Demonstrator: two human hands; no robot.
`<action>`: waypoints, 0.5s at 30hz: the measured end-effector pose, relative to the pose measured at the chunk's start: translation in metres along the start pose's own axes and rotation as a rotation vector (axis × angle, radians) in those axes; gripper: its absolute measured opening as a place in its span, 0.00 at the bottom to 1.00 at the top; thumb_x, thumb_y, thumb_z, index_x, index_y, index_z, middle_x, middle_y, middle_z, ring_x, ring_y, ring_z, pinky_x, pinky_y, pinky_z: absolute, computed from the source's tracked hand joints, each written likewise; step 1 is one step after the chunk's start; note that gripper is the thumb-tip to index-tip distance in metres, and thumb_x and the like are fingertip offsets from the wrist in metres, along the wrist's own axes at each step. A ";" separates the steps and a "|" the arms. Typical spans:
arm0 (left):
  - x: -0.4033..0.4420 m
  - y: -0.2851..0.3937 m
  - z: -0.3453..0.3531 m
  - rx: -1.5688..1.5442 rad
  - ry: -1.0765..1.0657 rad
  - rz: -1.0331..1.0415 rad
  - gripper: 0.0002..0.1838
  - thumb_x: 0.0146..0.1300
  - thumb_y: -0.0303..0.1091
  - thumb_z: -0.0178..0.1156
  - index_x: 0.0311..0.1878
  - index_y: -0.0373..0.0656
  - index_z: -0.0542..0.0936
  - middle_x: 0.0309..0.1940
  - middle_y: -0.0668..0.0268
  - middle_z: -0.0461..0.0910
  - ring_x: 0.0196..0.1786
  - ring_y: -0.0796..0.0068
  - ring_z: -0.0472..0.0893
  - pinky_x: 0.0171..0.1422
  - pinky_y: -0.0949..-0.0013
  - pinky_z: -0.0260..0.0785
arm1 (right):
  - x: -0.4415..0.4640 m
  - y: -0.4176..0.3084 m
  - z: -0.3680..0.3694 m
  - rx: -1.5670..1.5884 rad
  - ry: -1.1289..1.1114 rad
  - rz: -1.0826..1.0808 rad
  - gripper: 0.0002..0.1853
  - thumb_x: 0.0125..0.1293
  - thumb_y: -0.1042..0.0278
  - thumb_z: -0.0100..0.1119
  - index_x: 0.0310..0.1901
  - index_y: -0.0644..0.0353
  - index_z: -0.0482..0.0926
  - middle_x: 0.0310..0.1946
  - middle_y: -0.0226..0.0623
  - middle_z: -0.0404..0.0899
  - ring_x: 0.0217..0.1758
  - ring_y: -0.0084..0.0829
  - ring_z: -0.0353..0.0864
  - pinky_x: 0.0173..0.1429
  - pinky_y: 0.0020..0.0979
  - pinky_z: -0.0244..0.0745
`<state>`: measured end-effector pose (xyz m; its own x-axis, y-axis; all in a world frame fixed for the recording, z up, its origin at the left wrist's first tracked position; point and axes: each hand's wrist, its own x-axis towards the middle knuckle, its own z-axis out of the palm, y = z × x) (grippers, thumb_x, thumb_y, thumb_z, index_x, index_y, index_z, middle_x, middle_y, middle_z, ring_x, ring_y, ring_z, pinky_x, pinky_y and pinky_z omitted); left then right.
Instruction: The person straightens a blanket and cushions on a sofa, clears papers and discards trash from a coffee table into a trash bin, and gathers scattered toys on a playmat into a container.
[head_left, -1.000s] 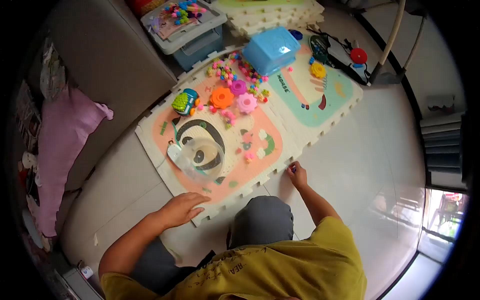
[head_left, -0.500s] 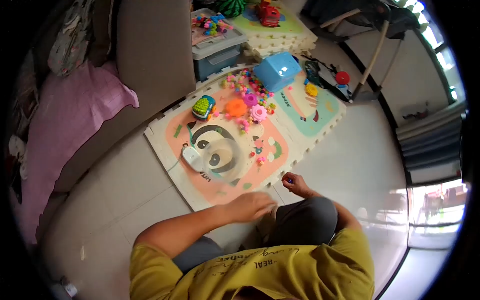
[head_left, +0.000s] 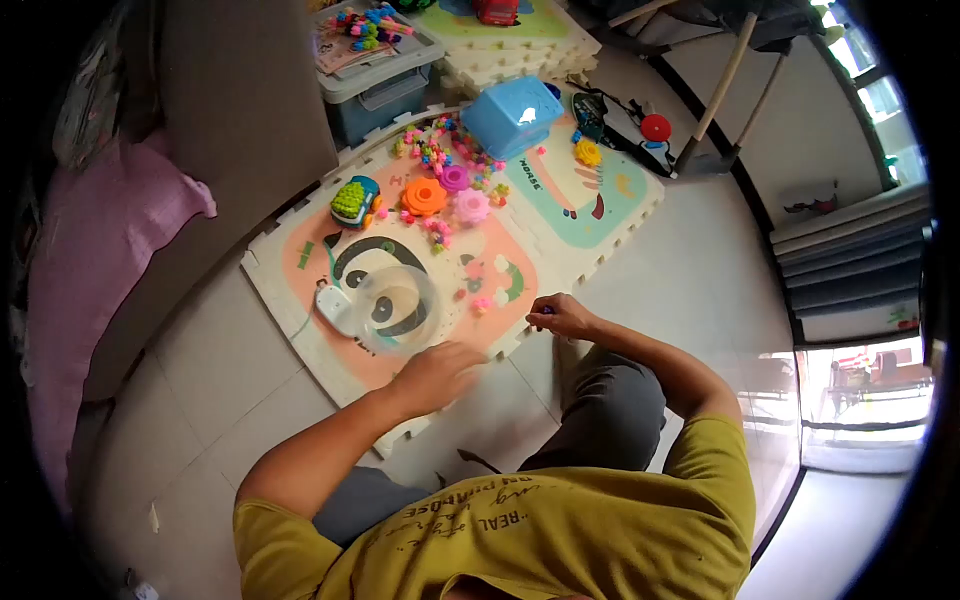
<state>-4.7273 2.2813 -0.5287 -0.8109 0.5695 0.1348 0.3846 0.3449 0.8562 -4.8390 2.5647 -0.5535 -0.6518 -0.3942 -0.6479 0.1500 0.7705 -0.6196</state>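
My right hand [head_left: 562,315] is closed in a pinch on a small dark blue piece [head_left: 546,311], just over the near edge of the foam mat. Its exact kind is too small to make out. My left hand [head_left: 438,378] is smeared by motion above the mat's near edge, and its fingers cannot be made out. Beyond it, a clear round shape [head_left: 412,305] with a white base [head_left: 335,308] lies on the panda picture. A small pink piece [head_left: 482,305] rests on the mat between the two hands.
Farther back on the mat [head_left: 270,262] are a toy car [head_left: 355,201], an orange flower-shaped piece [head_left: 424,196], a pink one [head_left: 471,206], several small colourful pieces and a blue bin [head_left: 512,117]. A lidded grey box [head_left: 380,95] stands behind, beside stacked mats [head_left: 520,58].
Both hands have moved forward toward the mat, the left one also leftward. The right hand keeps its pinch on the small blue piece. The view has shifted.
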 end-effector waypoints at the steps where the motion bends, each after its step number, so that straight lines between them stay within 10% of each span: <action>1: -0.001 -0.007 0.002 -0.008 -0.021 -0.066 0.14 0.59 0.31 0.54 0.49 0.42 0.75 0.43 0.59 0.76 0.46 0.59 0.75 0.50 0.63 0.68 | 0.013 0.015 -0.006 0.016 0.015 -0.008 0.12 0.59 0.60 0.58 0.35 0.61 0.79 0.25 0.36 0.78 0.25 0.25 0.73 0.31 0.29 0.70; 7: 0.039 -0.022 -0.009 -0.021 0.054 -0.506 0.14 0.61 0.30 0.54 0.51 0.44 0.75 0.45 0.62 0.76 0.45 0.66 0.77 0.46 0.66 0.69 | 0.150 0.056 -0.110 -0.489 0.470 -0.343 0.22 0.51 0.62 0.58 0.51 0.55 0.75 0.24 0.40 0.80 0.26 0.36 0.79 0.31 0.37 0.72; 15: 0.130 -0.038 0.025 -0.238 0.344 -0.740 0.15 0.63 0.30 0.53 0.52 0.40 0.73 0.39 0.61 0.77 0.43 0.73 0.77 0.48 0.71 0.69 | 0.276 0.025 -0.248 -0.763 0.647 -0.410 0.44 0.52 0.66 0.53 0.69 0.51 0.40 0.26 0.44 0.79 0.25 0.42 0.79 0.29 0.40 0.73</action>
<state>-4.8363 2.3612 -0.5562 -0.9205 -0.0130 -0.3905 -0.3698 0.3512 0.8602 -5.1996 2.5993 -0.6374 -0.8495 -0.5259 0.0420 -0.5257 0.8370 -0.1520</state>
